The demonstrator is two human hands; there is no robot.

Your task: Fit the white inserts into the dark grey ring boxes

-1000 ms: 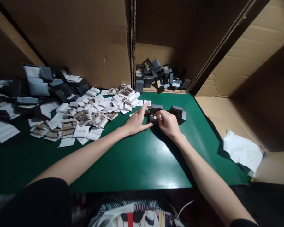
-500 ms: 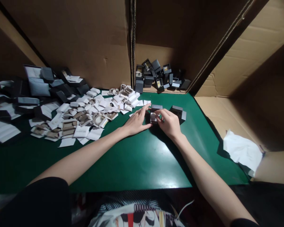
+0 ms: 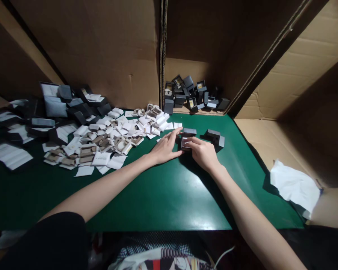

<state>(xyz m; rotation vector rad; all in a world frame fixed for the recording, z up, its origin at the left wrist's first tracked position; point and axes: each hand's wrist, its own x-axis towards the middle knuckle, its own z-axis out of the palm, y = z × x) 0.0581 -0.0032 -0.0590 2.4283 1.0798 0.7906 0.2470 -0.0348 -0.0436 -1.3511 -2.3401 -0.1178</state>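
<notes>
Just above the frame's centre, I am bracing a small dark box (image 3: 189,132) on the green mat (image 3: 157,195) with my left hand (image 3: 166,148), fingers loosely spread against its left side. My right hand (image 3: 204,152) is pressing bunched fingertips onto its pale insert (image 3: 184,143). A second dark box (image 3: 216,137) is sitting just to the right, and white inserts (image 3: 115,131) are lying heaped at left.

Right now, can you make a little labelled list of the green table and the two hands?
Left hand: open, fingertips against the small dark grey square box.
Right hand: curled over that box's front.
Nearby: second dark grey box, just to the right.
Left side: heap of white folded card inserts.
Back: pile of dark boxes in a brown cardboard carton.
Surface: green mat.
</notes>
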